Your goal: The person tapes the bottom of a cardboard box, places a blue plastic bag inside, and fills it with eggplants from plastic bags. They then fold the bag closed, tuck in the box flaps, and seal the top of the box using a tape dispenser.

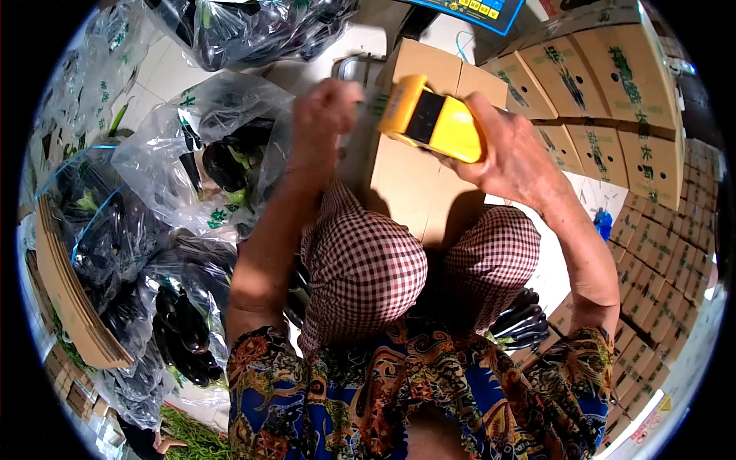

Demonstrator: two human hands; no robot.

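Note:
My right hand (506,149) grips a yellow tape dispenser (452,126) with a black band across it, held above a closed cardboard box (406,184). The box stands in front of my knees, its top partly hidden by the dispenser and my hand. To the left of the box my left hand (330,111) is raised, its fingers curled closed and a little blurred. Whatever they may hold does not show. Left of that hand lies an open clear plastic bag (153,161) with dark eggplants (226,165) in it.
Stacked printed cartons (590,73) rise at the right, with more cartons (652,276) behind. Bagged eggplants (184,326) and flattened cardboard (69,291) lie at the left. Beyond the box is a blue-framed scale display (483,9). Loose eggplants (525,322) lie near my right knee.

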